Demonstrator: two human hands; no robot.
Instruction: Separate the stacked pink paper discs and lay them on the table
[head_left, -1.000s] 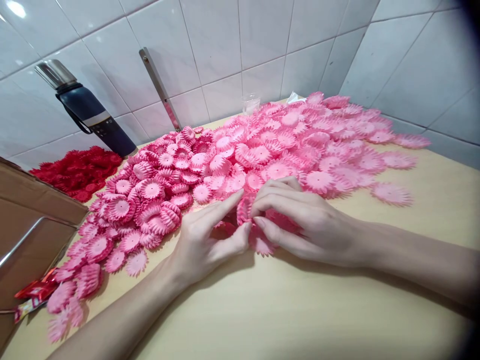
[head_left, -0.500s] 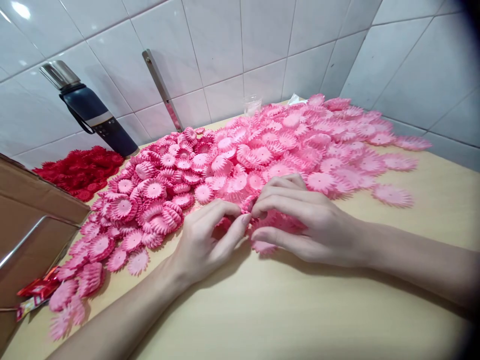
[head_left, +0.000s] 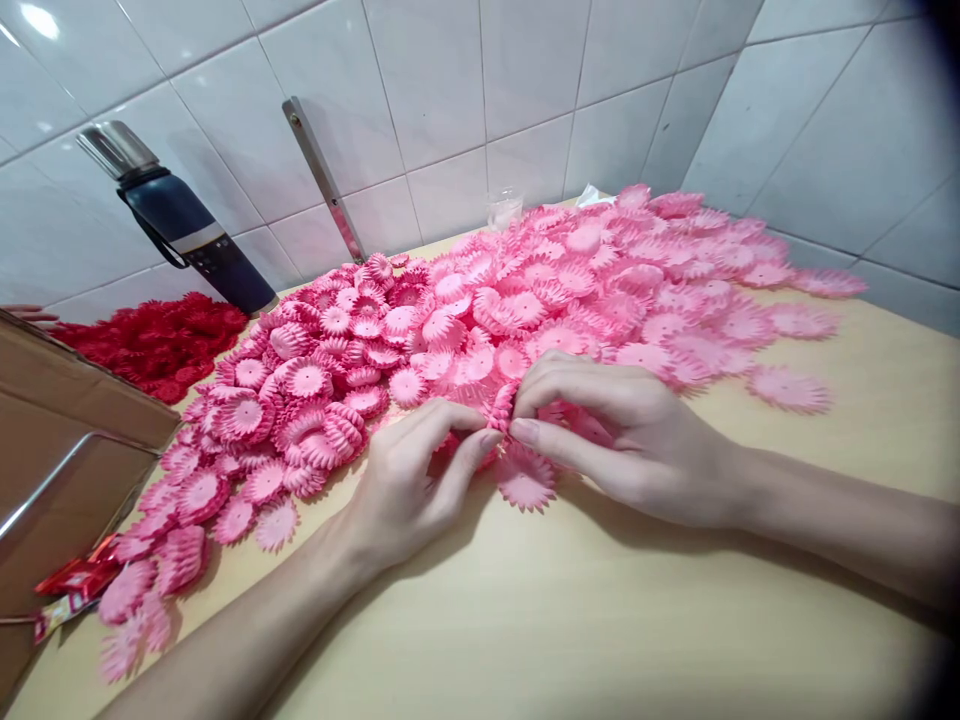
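Note:
Between my two hands is a small pink petal disc (head_left: 500,405) with a curled, fringed edge. My left hand (head_left: 420,470) pinches its left side between thumb and forefinger. On its right side my right hand (head_left: 622,430) grips it with thumb and fingertips. Just below the fingers a flat pink fringed disc (head_left: 526,480) lies on the table. More flat discs show partly under my right palm. A heap of curled pink discs (head_left: 307,380) spreads to the left, and a heap of flatter pale pink discs (head_left: 660,270) lies behind and to the right.
Red fringed pieces (head_left: 161,340) are piled at the back left beside a dark blue flask (head_left: 187,225). A cardboard box (head_left: 67,450) stands at the left edge, with small wrapped packets (head_left: 79,590) by it. A metal strip (head_left: 322,175) leans on the tiled wall. Another person's fingers (head_left: 31,315) show behind the box.
My right thumb has moved up to the held disc, and the right fingers have closed on it. The flat disc below is now more exposed. Another person's fingers have appeared at far left.

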